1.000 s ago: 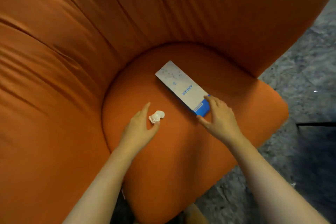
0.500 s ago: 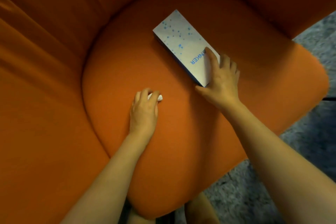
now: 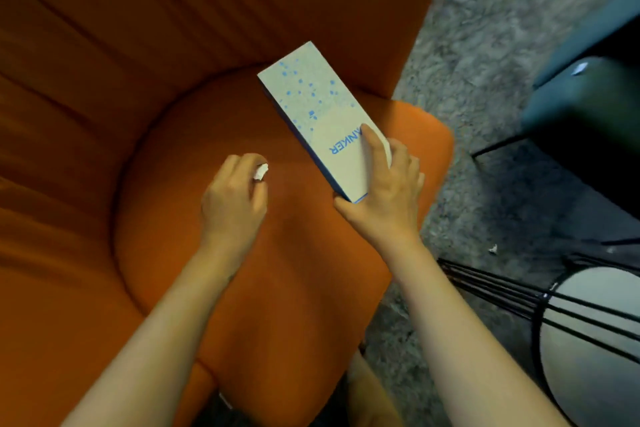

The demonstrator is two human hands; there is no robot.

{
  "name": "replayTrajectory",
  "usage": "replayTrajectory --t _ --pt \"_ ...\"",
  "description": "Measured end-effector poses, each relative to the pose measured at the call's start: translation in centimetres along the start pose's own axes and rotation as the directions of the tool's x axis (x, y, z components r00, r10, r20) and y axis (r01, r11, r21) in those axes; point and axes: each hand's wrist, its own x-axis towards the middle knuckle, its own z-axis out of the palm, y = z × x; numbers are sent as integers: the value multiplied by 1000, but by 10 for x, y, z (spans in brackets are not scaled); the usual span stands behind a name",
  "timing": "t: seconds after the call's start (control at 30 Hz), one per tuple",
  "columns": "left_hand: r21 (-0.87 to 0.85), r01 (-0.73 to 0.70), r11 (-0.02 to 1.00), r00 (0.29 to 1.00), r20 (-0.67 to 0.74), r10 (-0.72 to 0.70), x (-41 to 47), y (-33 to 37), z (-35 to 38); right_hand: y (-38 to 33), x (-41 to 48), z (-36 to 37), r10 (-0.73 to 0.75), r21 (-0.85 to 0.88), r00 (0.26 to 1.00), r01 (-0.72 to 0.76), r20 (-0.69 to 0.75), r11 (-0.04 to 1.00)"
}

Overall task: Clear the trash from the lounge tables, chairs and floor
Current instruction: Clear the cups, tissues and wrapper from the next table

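A long white cardboard box (image 3: 313, 114) with blue dots and blue lettering is lifted off the seat of an orange armchair (image 3: 284, 288). My right hand (image 3: 384, 194) grips its near end, thumb under the corner and forefinger across the top. My left hand (image 3: 235, 198) is curled over the seat around a small crumpled white tissue (image 3: 260, 171), which peeks out between thumb and fingers.
The armchair's tall padded back (image 3: 138, 45) wraps round the left and far sides. Grey carpet (image 3: 485, 62) lies to the right. A black wire-frame side table with a white round top (image 3: 588, 333) stands at lower right, a dark seat (image 3: 588, 121) beyond it. A small white scrap (image 3: 492, 248) lies on the carpet.
My right hand closed on the box's end and raised it off the seat. My left hand lifted with the tissue inside it. The view swung right, showing carpet and the side table.
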Motion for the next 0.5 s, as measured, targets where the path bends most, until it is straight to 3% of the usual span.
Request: replayTrajectory --t 0.13,0.3,0.5 --pt "-91 -168 981 985 28 172 21 75 -18 23 -27 -65 178 -21 977 -181 -121 983" --pt "-227 -386 894 911 56 408 22 186 -30 68 -80 -160 376 5 870 -396 -319 918" --pt "-378 -610 696 711 128 692 -18 334 -10 147 -162 -256 554 75 644 -615 -527 785"
